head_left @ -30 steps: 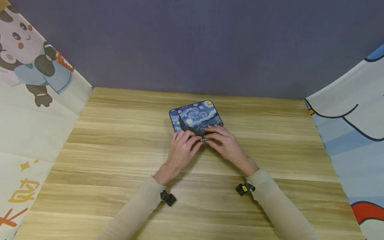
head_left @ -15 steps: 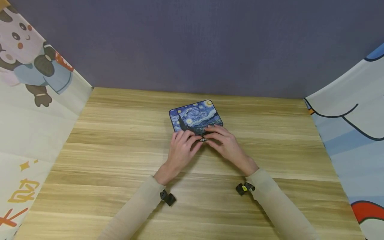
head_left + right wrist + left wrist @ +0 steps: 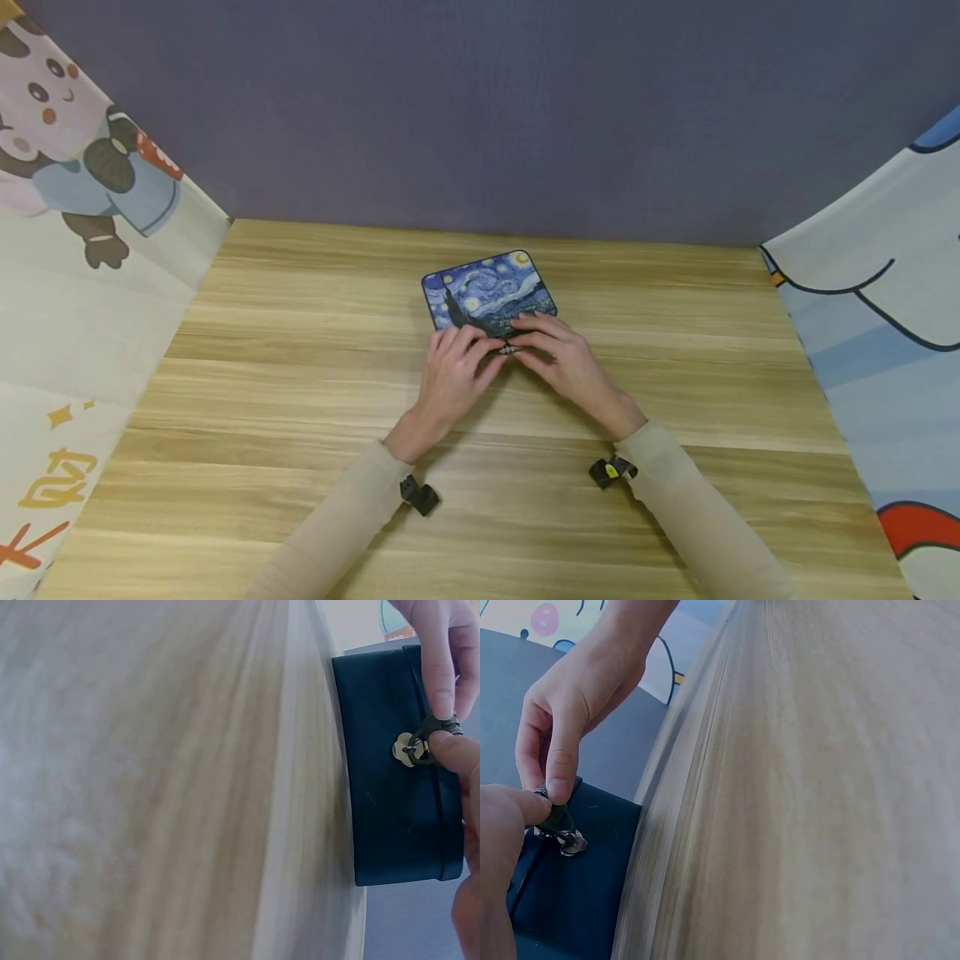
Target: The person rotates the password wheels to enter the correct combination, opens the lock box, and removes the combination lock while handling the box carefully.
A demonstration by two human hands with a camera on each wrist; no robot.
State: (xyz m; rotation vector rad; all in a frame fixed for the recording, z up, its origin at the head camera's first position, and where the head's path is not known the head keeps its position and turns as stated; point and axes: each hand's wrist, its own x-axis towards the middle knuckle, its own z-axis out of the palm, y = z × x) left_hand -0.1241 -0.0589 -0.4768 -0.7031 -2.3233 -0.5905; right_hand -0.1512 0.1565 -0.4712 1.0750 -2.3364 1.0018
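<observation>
A box (image 3: 491, 292) with a Starry Night picture on its lid rests on the wooden table, its dark blue front (image 3: 390, 825) bearing a flower-shaped metal latch plate (image 3: 403, 750). From this latch a small dark padlock (image 3: 433, 729) with a ridged end hangs by its curved shackle. My left hand (image 3: 452, 371) pinches the padlock between thumb and fingertips. On its other side, my right hand (image 3: 566, 362) also pinches it, with some fingers lying over the lid's front edge. Fingertips hide most of the padlock's body in the head view.
The wood-grain table (image 3: 300, 333) meets a dark grey-blue panel (image 3: 495, 117) behind the box. Cartoon-printed cloths (image 3: 97, 317) flank it on the left and right. Small black wrist cameras (image 3: 420, 495) sit at both sleeves.
</observation>
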